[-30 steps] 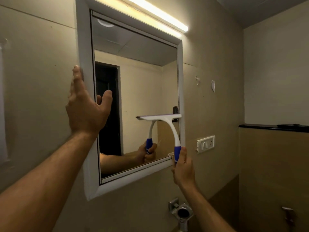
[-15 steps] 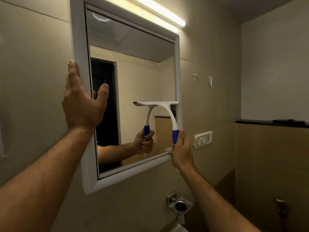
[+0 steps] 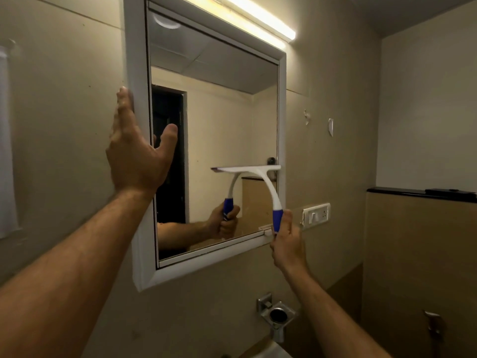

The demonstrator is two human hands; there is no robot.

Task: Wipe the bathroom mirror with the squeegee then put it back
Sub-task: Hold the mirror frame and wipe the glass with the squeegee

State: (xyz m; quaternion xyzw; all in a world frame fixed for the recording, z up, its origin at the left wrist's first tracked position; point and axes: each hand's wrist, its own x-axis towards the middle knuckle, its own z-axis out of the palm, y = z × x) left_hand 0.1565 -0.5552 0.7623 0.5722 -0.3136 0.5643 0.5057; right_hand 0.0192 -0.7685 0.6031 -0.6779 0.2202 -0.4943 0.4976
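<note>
Between the earlier frame and now, the squeegee [image 3: 254, 187] has barely shifted on the mirror [image 3: 219, 120]; its blade sits at the glass's lower right, centre-right of the frame. Right hand [image 3: 286, 244] grips the blue handle; left hand [image 3: 136, 153] lies flat-fingered against the frame's left edge. Uneven pressure would likely leave streaks. No readable writing anywhere.

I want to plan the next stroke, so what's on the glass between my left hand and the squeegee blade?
Head view: only bare mirror between the left hand on the frame and the squeegee, showing reflections of a dark doorway and wall.
</note>
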